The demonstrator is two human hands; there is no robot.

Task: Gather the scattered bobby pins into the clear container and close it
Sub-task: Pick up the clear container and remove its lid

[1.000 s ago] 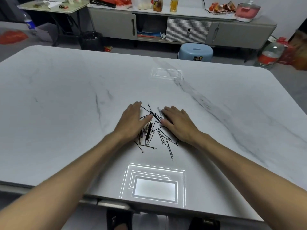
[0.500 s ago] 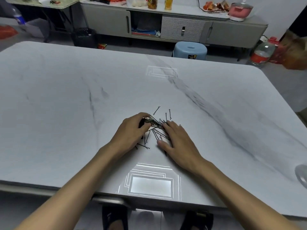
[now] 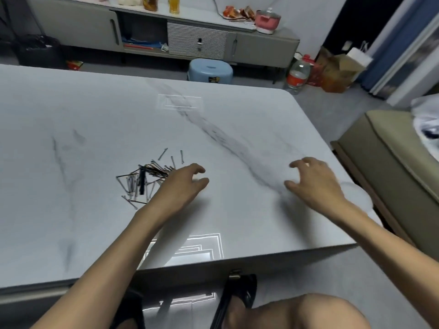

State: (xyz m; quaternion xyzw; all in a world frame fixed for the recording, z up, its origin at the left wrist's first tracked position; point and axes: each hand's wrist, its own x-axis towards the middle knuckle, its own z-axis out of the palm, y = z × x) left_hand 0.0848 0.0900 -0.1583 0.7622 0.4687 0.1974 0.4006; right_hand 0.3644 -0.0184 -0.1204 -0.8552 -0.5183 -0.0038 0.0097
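Observation:
A heap of black bobby pins [image 3: 142, 179] lies on the white marble table [image 3: 83, 119], with a few stray pins [image 3: 173, 157] just beyond it. My left hand [image 3: 180, 186] hovers at the heap's right side, fingers loosely curled and apart, holding nothing. My right hand [image 3: 313, 181] is out to the right, fingers spread and empty. Just right of it, at the table's right edge, a faint rounded clear container [image 3: 356, 193] shows, blurred; I cannot tell whether it has a lid on.
The table's near edge [image 3: 213, 262] runs close below my arms, and its right edge is beside a beige sofa [image 3: 392, 162]. A blue stool [image 3: 210, 71] and a grey sideboard [image 3: 166, 36] stand beyond the far edge. My knee [image 3: 320, 312] is under the table.
Both hands have left the pin heap. My right hand has swung far right toward the clear container, and my left hand has slid to the heap's right side. The view turned right.

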